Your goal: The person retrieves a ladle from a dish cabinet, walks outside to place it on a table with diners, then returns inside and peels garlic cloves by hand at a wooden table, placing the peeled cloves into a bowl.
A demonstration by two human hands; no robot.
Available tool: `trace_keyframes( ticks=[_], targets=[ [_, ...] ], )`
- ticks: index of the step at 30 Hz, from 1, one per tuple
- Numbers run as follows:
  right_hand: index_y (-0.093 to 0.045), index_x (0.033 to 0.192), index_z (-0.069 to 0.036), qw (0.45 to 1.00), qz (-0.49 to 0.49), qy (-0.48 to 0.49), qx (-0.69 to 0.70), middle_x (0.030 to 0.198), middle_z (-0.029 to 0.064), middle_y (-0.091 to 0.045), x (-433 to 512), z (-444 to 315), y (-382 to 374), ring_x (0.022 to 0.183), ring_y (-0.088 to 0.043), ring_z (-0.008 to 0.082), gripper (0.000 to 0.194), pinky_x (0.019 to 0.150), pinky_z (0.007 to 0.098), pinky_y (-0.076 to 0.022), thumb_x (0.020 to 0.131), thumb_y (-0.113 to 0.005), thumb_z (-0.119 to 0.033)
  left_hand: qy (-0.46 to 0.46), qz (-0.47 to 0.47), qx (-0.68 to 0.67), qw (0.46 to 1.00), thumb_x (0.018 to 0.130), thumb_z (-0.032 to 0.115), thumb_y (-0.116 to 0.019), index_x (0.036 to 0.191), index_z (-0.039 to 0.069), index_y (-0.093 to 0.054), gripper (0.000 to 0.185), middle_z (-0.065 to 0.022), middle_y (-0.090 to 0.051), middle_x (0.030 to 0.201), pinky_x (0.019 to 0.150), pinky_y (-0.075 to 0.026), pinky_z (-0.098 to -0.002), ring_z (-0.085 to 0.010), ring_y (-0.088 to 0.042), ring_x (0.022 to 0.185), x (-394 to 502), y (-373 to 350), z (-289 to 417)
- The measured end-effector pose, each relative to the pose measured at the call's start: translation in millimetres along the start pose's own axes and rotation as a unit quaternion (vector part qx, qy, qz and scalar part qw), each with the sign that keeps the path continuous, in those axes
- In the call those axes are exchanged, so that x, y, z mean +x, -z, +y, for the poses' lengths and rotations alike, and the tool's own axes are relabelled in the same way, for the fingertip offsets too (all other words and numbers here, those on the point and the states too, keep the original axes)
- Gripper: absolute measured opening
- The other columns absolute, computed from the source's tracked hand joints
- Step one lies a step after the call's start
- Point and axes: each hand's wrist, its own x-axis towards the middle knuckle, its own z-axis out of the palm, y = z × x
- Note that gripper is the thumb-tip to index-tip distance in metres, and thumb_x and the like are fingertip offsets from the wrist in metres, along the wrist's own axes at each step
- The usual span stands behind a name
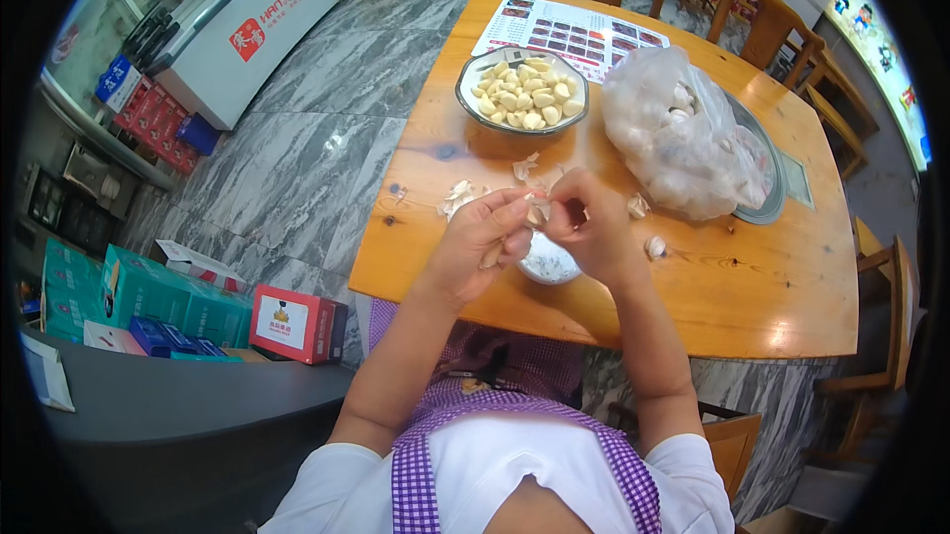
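Note:
Between the fingertips of my left hand (482, 231) is a garlic clove (535, 216) with papery skin on it. Another unpeeled clove (491, 256) is tucked under that hand's curled fingers. My right hand (590, 222) pinches the skin at the clove's other side. Below both hands stands a small white bowl (553, 276), partly hidden by them; what it holds is unclear. Farther off, a faceted bowl with a dark rim (512, 124) is heaped with peeled garlic cloves (525, 94). Loose garlic skins (459, 198) lie left of my hands.
A clear plastic bag of garlic bulbs (679, 137) rests at the right, partly over a round grey metal plate (772, 163). A garlic piece (655, 247) lies right of my right hand. Behind the bowl is a printed menu sheet (571, 33). Wooden chairs (772, 18) surround the wooden table (742, 289).

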Motion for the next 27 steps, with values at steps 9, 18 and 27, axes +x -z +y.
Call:
trace_keyframes(
  ticks=[9, 18, 27],
  targets=[
    [-0.051, 0.084, -0.001, 0.989, 0.107, -0.06, 0.081, 0.069, 0.0003, -0.053, 7.1, 2.8, 26.1, 0.059, -0.046, 0.0029, 0.008, 0.051, 0.0195, -0.039, 0.08, -0.058, 0.002, -0.01, -0.042, -0.016, 0.999, 0.092, 0.01, -0.05, 0.117, -0.007, -0.05, 0.03, -0.0106, -0.06, 0.094, 0.052, -0.036, -0.017, -0.0036, -0.043, 0.06, -4.1, 4.7, 3.2],
    [-0.054, 0.091, 0.0, 0.956, -0.128, -0.203, 0.172, 0.073, -0.0007, -0.053, 3.8, 1.9, 17.3, 0.062, -0.049, 0.0036, 0.016, 0.053, 0.02, -0.042, 0.084, -0.065, -0.009, -0.049, 0.009, -0.001, 0.999, 0.09, 0.008, -0.053, 0.116, -0.004, -0.052, 0.028, -0.0026, -0.056, 0.08, 0.051, -0.035, -0.0172, -0.0051, -0.043, 0.058, -1.1, -1.8, 0.5],
    [-0.051, 0.09, -0.001, 0.925, -0.111, -0.258, 0.256, 0.075, -0.0002, -0.053, 4.5, -3.4, 5.2, 0.065, -0.05, 0.004, 0.012, 0.055, 0.0189, -0.0423, 0.086, -0.061, -0.004, -0.165, 0.082, 0.242, 0.953, 0.091, 0.01, -0.056, 0.111, 0.002, -0.056, 0.022, -0.0015, -0.054, 0.077, 0.049, -0.034, -0.0171, -0.0044, -0.046, 0.057, 4.1, -10.9, -10.8]
  ],
)
